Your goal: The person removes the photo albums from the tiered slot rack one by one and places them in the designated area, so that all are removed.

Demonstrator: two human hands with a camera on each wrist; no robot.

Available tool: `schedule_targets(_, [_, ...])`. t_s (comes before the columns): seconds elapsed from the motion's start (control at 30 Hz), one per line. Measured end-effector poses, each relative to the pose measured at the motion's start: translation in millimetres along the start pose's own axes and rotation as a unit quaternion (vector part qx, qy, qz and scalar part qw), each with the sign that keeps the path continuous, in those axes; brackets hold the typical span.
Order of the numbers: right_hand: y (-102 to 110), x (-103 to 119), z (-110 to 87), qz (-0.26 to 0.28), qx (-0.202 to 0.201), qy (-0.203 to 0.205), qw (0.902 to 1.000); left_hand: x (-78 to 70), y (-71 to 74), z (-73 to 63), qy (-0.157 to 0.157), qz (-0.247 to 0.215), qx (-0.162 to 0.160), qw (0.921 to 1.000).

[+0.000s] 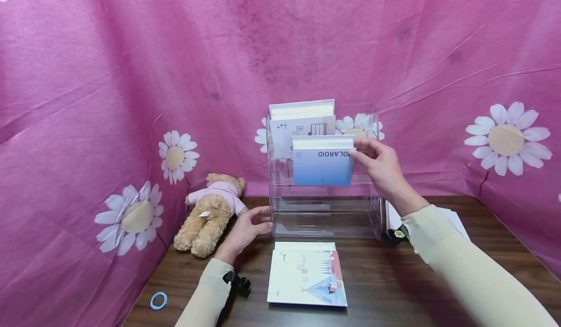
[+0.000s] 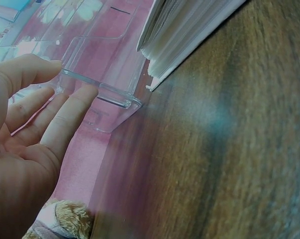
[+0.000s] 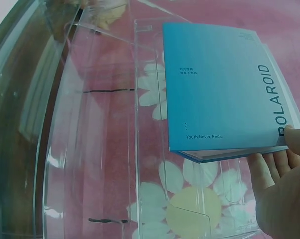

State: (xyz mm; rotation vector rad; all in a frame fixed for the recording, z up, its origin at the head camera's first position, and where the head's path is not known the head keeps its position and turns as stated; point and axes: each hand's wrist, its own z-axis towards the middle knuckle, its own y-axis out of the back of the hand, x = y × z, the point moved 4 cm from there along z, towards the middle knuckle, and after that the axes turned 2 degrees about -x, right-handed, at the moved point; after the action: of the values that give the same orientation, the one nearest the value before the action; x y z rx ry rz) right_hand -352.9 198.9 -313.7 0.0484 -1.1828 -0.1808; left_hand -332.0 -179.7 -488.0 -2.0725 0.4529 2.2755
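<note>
Pink cloth [image 1: 210, 49] w/ printed daisies hangs behind the tbl [image 1: 385, 281], dark wood-grain top. Clear tiered rack [image 1: 324, 224] stands upright on tbl, approx ctr. Teddy bear [image 1: 221, 217] in pale pink top lies L of rack. Cream bk [image 1: 289, 278] lies flat in front of rack. Pale bk [image 1: 280, 137] stands in top tier, L side. Blue bk [image 1: 322, 166], marked POLAROID, is at the rack's upper tiers, partly overlapping the pale bk; from here I can't tell if its lower edge touches a tier. R hand [image 1: 383, 164] grips the blue bk by its R edge, thumb on front cover, fingers behind. L hand [image 1: 246, 229] rests at rack's lower L corner, fingers mostly extended. Blue ring [image 1: 158, 300] lies on tbl, front L, apart from both hands
</note>
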Motion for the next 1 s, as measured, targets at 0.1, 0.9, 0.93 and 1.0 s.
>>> schedule_targets(0.1, [2, 0, -4.1, -0.001, 0.004, -0.003, 1.0, -1.0, -0.2, -0.5, 0.002, 0.002, -0.001, 1.0])
schedule_targets(0.9, [42, -6, -69.8, -0.028, 0.008, -0.019, 0.9994, -0.6, -1.0, -0.2, 0.0, 0.009, 0.0, 1.0])
schedule_targets(0.93, [44, -7, -72.4, -0.024, 0.006, -0.021, 0.9995, -0.2, -0.7, 0.0, -0.001, 0.011, -0.001, 0.9999])
schedule_targets(1.0, [48, -9, -78.1, -0.033, 0.001, -0.021, 0.9992, 0.3, 0.3, 0.2, -0.002, 0.016, -0.002, 0.9999])
